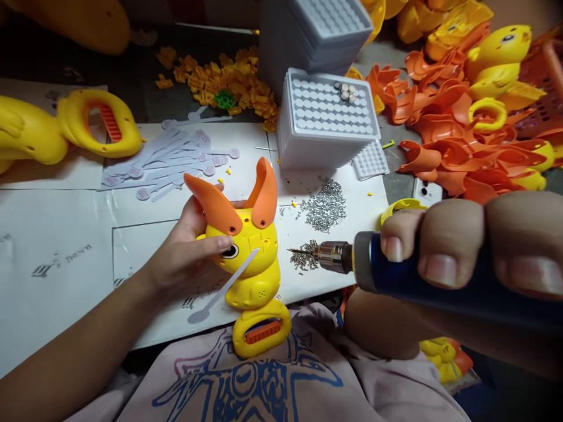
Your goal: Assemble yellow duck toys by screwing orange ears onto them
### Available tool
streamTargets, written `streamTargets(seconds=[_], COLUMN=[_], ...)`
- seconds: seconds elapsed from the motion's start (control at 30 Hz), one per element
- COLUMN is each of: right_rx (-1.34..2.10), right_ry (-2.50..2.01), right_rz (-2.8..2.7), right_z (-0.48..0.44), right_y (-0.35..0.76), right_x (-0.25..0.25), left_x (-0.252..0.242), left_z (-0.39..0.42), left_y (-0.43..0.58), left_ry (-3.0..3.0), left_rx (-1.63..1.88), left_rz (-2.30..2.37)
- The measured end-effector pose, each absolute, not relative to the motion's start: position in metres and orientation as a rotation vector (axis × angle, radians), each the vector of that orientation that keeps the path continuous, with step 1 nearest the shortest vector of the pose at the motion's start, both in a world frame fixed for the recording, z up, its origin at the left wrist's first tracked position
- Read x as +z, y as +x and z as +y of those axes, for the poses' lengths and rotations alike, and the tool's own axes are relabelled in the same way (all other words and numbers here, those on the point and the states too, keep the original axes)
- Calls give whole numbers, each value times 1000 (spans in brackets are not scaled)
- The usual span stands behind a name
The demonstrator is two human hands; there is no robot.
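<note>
My left hand (191, 237) is closed around the head of a yellow toy duck (253, 281), its thumb beside the printed eye. Two orange bill pieces (264, 193) spread apart at the far end of the toy, and its ring handle (261, 331) with an orange grip points towards my lap. A pale paper strip (240, 275) with a round end hangs from the toy's head. My right hand (457, 240) is wrapped round a dark blue electric screwdriver (365, 261). Its bit points left over a small pile of screws (303, 257), apart from the toy.
Loose silver screws (325, 205) lie beyond the screwdriver. Stacked white trays (329, 126) stand behind them, with a few button cells on top. Paper strips (176, 155) and orange clips (233, 79) lie at the back left. Orange bill parts (448, 129) heap up at right.
</note>
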State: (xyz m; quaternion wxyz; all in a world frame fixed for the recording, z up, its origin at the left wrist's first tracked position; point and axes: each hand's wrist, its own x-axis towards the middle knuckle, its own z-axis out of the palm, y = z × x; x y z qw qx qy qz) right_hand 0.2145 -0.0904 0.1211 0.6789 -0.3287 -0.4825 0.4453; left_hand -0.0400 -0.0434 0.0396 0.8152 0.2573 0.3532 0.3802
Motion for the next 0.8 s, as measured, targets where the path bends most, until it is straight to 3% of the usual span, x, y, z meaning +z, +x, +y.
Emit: streamTargets(seconds=[0.8], right_rx=[941], right_ry=[-768], right_rz=[-1158], right_z=[-76], right_y=[203], right_x=[102], left_x=[40], left_z=[-46], left_y=[-38], left_ry=[496], left_rx=[774], left_rz=[733])
